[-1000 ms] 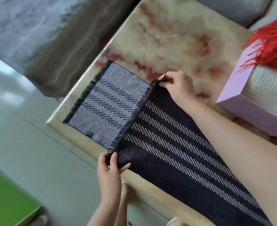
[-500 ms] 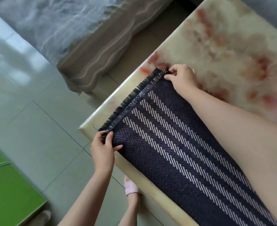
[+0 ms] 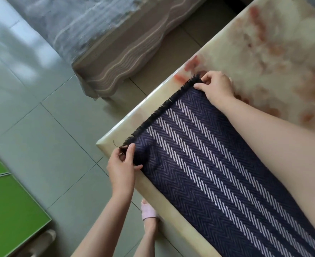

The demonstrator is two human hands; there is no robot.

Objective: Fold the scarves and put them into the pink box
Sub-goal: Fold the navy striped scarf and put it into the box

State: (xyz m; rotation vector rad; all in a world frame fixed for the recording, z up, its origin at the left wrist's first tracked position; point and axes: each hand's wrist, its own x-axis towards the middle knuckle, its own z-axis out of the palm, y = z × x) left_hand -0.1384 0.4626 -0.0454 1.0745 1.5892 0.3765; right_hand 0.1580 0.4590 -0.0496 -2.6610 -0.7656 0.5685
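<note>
The dark blue scarf (image 3: 208,164) with pale zigzag stripes lies flat and lengthwise on the marbled tabletop (image 3: 264,43). Its fringed end (image 3: 162,112) runs beside the tabletop's short edge, and its length passes back under the right forearm and out of frame.

The left hand (image 3: 122,167) has its grip clamped on the near corner, thumb on top of the cloth and fingers tucked beneath. The right hand (image 3: 216,88) has its grip closed on the far corner in the same way, thumb pressing the weave and fingers curled over the edge. Holding both corners at once keeps the end stretched taut between the hands, so the fringe sits straight and square to the long sides. That is what a clean fold needs.

The end looks like two layers brought together, though the fringe is too dark and fine to be sure. Laying the scarf along the tabletop lets the surface carry its weight, and the hands only have to steer the corners.

A small pucker sits in the cloth just beside the left thumb and probably wants smoothing. The pink box is not in view, so packing looks some way off and folding is the step in hand.
</note>
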